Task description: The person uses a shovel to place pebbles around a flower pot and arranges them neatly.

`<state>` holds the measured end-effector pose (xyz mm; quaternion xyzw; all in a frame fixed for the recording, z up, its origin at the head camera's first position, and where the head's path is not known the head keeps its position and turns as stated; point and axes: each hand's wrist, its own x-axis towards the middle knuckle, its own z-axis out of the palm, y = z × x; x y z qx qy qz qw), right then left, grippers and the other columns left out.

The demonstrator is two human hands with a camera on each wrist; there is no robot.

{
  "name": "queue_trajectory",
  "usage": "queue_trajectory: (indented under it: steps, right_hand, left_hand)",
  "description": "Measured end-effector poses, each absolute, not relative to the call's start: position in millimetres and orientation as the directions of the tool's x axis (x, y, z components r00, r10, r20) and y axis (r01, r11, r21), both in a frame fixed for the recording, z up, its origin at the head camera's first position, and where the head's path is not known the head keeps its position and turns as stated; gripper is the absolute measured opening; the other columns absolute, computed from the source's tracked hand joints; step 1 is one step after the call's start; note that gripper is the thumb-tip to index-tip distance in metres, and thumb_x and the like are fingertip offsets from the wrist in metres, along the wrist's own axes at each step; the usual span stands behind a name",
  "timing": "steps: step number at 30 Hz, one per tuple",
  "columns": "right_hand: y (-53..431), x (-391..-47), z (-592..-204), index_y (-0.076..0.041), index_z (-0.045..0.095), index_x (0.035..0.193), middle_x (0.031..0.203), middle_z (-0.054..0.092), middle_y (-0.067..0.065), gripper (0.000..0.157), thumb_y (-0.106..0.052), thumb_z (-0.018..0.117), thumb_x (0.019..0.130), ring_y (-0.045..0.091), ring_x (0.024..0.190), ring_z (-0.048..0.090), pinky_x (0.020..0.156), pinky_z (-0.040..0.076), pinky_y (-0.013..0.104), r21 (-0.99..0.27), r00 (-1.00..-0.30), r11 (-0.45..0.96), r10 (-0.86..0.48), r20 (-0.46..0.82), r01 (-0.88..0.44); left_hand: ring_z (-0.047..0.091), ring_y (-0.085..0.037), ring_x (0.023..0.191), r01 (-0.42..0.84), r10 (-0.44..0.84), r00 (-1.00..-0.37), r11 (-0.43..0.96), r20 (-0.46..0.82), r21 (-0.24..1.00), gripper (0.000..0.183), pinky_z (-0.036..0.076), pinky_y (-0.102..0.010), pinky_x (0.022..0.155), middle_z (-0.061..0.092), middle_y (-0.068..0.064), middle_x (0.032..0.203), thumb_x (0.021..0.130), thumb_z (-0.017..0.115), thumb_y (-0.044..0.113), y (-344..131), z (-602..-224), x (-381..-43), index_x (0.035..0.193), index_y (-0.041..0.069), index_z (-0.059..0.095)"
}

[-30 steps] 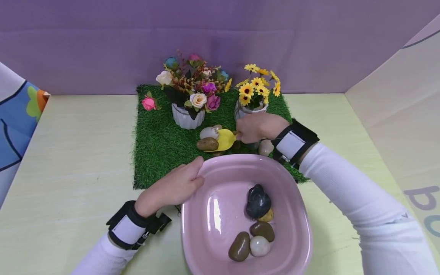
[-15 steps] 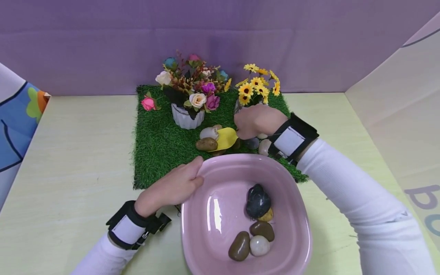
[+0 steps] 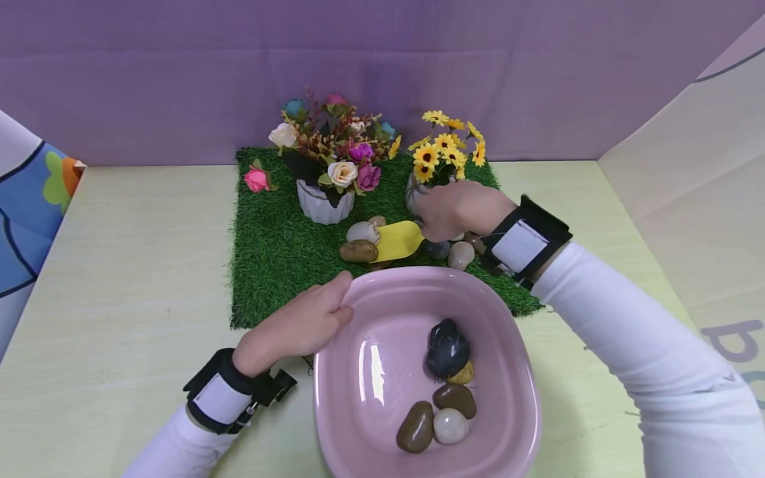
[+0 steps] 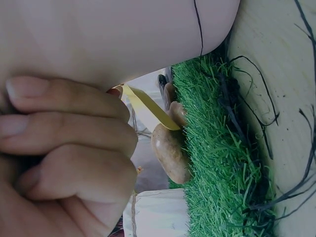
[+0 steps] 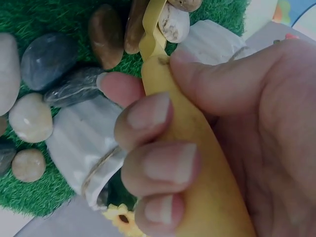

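Note:
My right hand grips a yellow toy shovel, its fingers wrapped round the thick handle in the right wrist view. The shovel's blade points left over the artificial grass, touching or nearly touching a brown stone and a whitish stone. Beyond the basin's top left corner, my left hand holds the rim of a pink basin. Inside the basin lie several stones, among them a black one, a white one and a brown one.
More stones lie under and beside my right hand. A white pot of mixed flowers and a pot of yellow flowers stand at the back of the grass mat. A pink flower lies at the mat's left.
My right hand dipped back, then moved a little to the right, drawing the shovel blade right and partly away from the brown stone. My left hand and the basin have hardly moved.

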<state>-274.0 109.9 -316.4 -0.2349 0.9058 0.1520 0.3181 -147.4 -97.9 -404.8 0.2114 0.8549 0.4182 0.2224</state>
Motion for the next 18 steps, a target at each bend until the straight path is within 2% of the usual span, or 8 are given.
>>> queue_trajectory:
  steps: [2,4,7,10,18]
  right_hand:
    - [114,-275,-316,-0.012,0.062,0.091,0.07,0.04,0.002,0.023,-0.025,0.044,0.098,0.016,0.058,0.036,0.061,0.036,0.035,0.123,-0.681,0.851,-0.313,-0.662,-0.511]
    - [120,-276,-315,-0.014,0.055,0.074,0.064,0.034,0.001,0.028,-0.023,0.044,0.098,0.015,0.055,0.032,0.058,0.034,0.033,0.109,-0.669,0.849,-0.322,-0.67,-0.517]
    - [129,-279,-312,-0.017,0.044,0.061,0.059,0.034,-0.001,0.034,-0.018,0.044,0.095,0.013,0.051,0.029,0.053,0.031,0.03,0.076,-0.663,0.86,-0.33,-0.672,-0.505]
    - [136,-281,-309,-0.018,0.041,0.057,0.056,0.034,-0.001,0.037,-0.017,0.043,0.094,0.013,0.049,0.027,0.051,0.029,0.029,0.05,-0.654,0.87,-0.33,-0.681,-0.49]
    - [146,-281,-304,-0.017,0.051,0.063,0.059,0.039,-0.002,0.034,-0.019,0.041,0.096,0.012,0.052,0.031,0.054,0.032,0.029,0.016,-0.636,0.871,-0.346,-0.689,-0.492]
  left_hand:
    - [0.061,-0.012,0.048,0.175,0.549,-0.81,0.56,-0.205,0.81,0.005,0.054,-0.031,0.046,0.05,-0.009,0.07,0.099,0.041,0.009,-98,-405,-147,0.096,0.005,0.038]
    - [0.061,-0.012,0.048,0.173,0.551,-0.809,0.557,-0.205,0.812,0.005,0.054,-0.031,0.046,0.049,-0.009,0.07,0.099,0.041,0.008,-98,-404,-147,0.096,0.005,0.038]
    - [0.06,-0.012,0.048,0.171,0.551,-0.809,0.555,-0.206,0.814,0.006,0.054,-0.031,0.045,0.048,-0.008,0.07,0.098,0.041,0.008,-98,-404,-147,0.095,0.005,0.038]
    - [0.059,-0.013,0.048,0.166,0.55,-0.808,0.556,-0.21,0.815,0.006,0.053,-0.031,0.045,0.047,-0.007,0.069,0.099,0.041,0.008,-98,-404,-147,0.095,0.005,0.038]
    - [0.059,-0.013,0.048,0.167,0.549,-0.809,0.559,-0.212,0.812,0.006,0.053,-0.031,0.045,0.048,-0.007,0.069,0.099,0.041,0.009,-98,-404,-147,0.095,0.005,0.038]
